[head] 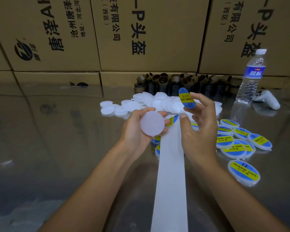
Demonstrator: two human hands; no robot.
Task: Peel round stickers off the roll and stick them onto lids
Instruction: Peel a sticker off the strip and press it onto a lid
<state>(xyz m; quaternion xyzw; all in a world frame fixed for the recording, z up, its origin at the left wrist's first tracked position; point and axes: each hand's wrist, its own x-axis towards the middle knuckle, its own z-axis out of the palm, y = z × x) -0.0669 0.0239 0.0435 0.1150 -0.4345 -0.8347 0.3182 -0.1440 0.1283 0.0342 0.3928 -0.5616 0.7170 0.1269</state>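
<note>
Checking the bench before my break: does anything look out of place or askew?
Nothing looks spilled or damaged. The odd item is a white game controller lying beside the upright water bottle at the far right, unrelated to labelling. The finished lids lie in a loose overlapping heap, not stacked.

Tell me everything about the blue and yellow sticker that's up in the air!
The sticker is round and blue, with a yellow band of dark print across its middle. It looks thin and glossy. It is peeled free, raised above the table and turned so that it looks oval. Only fingers of the right hand touch it.
</note>
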